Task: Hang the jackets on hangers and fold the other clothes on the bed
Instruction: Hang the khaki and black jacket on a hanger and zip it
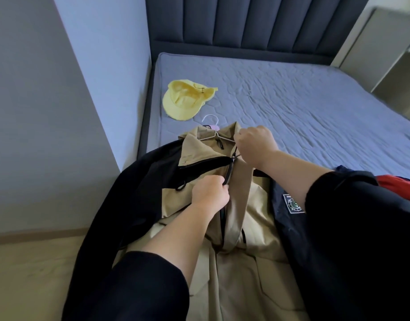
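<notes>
Both hands on the tan-and-black jacket [252, 205] at the bed's [292, 100] near edge

A white hanger [216, 134] sits in its collar. My left hand [209, 193] pinches the front beside the zip; my right hand [256, 147] grips the fabric at the zip's top. A yellow hat [183, 100] lies beyond.

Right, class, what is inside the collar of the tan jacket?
A white hanger lies inside the tan jacket, hook poking out above the collar. Its shoulders are hidden under fabric and the right hand.
</notes>
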